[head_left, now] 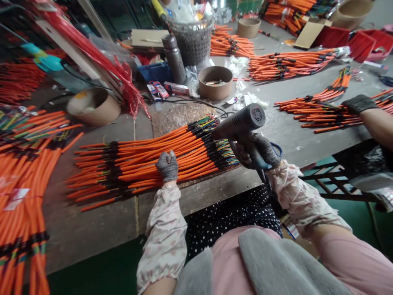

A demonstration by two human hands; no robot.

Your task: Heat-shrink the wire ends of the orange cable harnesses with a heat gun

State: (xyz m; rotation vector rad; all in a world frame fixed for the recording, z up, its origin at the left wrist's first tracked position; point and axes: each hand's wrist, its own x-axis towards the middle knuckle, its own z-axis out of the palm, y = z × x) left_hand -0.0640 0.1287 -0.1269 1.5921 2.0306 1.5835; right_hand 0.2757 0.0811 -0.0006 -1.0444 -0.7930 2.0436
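A row of orange cables [147, 157] lies side by side on the bench, with black sleeves near both ends and thin coloured wires fanning out at the right. My left hand [167, 166], in a grey glove, rests closed on the cables right of their middle; whether its fingers pinch one is hidden. In my gloved right hand [260, 149] is a dark heat gun [239, 121], gripped by its handle. Its nozzle points left, over the black sleeves [208, 143] at the cables' right end. Beneath the wire ends lies a brown, speckled board [181, 116].
More orange cable bundles [27, 176] cover the left side. Behind stand a cardboard ring [215, 83], a thermos [174, 59], a grey basket [192, 39] and hanging red strips [123, 82]. At the right, a co-worker's gloved hand [360, 104] touches other cables [325, 112].
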